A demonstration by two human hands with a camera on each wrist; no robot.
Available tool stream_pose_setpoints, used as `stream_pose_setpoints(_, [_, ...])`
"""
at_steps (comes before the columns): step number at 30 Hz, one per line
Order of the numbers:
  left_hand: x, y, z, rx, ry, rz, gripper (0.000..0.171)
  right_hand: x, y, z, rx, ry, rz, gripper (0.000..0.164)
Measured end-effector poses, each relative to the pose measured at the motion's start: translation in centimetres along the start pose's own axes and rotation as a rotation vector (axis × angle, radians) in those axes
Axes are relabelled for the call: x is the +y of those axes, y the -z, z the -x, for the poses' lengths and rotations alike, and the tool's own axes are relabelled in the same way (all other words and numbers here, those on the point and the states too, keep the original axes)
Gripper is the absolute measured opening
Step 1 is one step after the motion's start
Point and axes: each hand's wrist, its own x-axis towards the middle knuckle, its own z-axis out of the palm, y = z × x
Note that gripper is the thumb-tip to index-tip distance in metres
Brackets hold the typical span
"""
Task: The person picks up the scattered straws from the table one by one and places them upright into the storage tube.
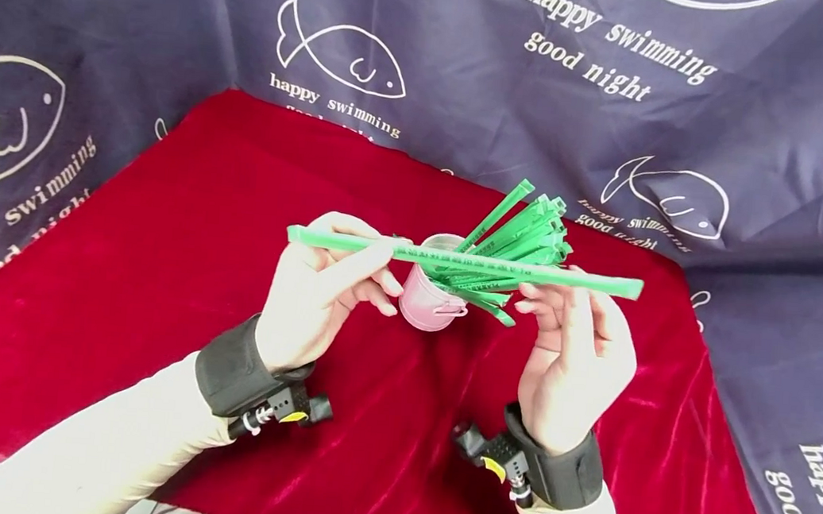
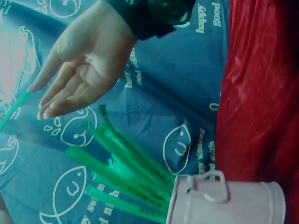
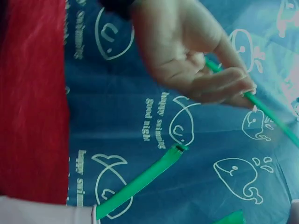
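A long straw in a printed green wrapper (image 1: 475, 263) lies nearly level across the head view, raised above the table. Near its left end my left hand (image 1: 311, 302) pinches it between thumb and fingers. Toward the other end, my right hand (image 1: 572, 360) holds it the same way; the right wrist view shows the straw (image 3: 275, 122) passing through the fingers. Behind it stands a small pink bucket (image 1: 428, 302) with a bunch of green-wrapped straws (image 1: 527, 237) fanning out of its mouth, mostly to the right. The held straw partly hides the bunch.
A dark red velvet cloth (image 1: 167, 272) covers the table. Blue-grey fabric with fish drawings and lettering (image 1: 453, 69) hangs behind and at the sides. The bucket's side handle (image 2: 217, 186) sticks out in the left wrist view.
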Motion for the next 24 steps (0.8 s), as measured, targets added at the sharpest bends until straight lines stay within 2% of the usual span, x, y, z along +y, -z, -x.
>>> stream_pose_setpoints(4, [-0.6, 0.0, 0.0, -0.036, 0.087, 0.012, 0.02, -0.4, -0.1, 0.2, 0.057, 0.076, -0.088, 0.019])
stream_pose_setpoints(6, [-1.0, 0.2, 0.0, -0.04, 0.125, -0.015, 0.021, -0.6, -0.2, 0.3, 0.069, 0.124, -0.111, 0.017])
stream_pose_setpoints(8, [-1.4, 0.7, 0.0, -0.037, 0.164, -0.084, 0.019, -0.7, -0.3, 0.2, 0.071, 0.164, -0.121, 0.016])
stream_pose_setpoints(11, [-2.4, 2.1, -0.3, -0.066, 0.261, -0.289, 0.016, -1.0, -0.4, -0.2, 0.088, 0.212, -0.131, 0.017])
stream_pose_setpoints(15, [-4.2, 4.3, -0.7, -0.134, 0.404, -0.676, 0.023, -1.3, -0.4, -1.0, 0.131, 0.31, -0.108, 0.021])
stream_pose_setpoints(17, [-5.1, 5.1, -1.0, -0.14, 0.433, -0.865, 0.033, -1.3, -0.4, -1.5, 0.162, 0.406, -0.08, 0.025])
stream_pose_setpoints(20, [-6.2, 5.4, -1.3, -0.144, 0.403, -1.078, 0.054, -1.1, -0.4, -2.0, 0.204, 0.575, -0.01, 0.038])
stream_pose_setpoints(21, [-6.7, 5.3, -1.6, -0.159, 0.371, -1.085, 0.059, -1.0, -0.4, -2.1, 0.21, 0.628, 0.015, 0.042])
stream_pose_setpoints(22, [-7.0, 5.0, -1.9, -0.178, 0.348, -1.033, 0.064, -0.8, -0.4, -2.1, 0.213, 0.666, 0.041, 0.045])
stream_pose_setpoints(24, [-7.8, 4.2, -2.7, -0.23, 0.323, -0.799, 0.067, -0.5, -0.4, -1.9, 0.194, 0.698, 0.112, 0.047])
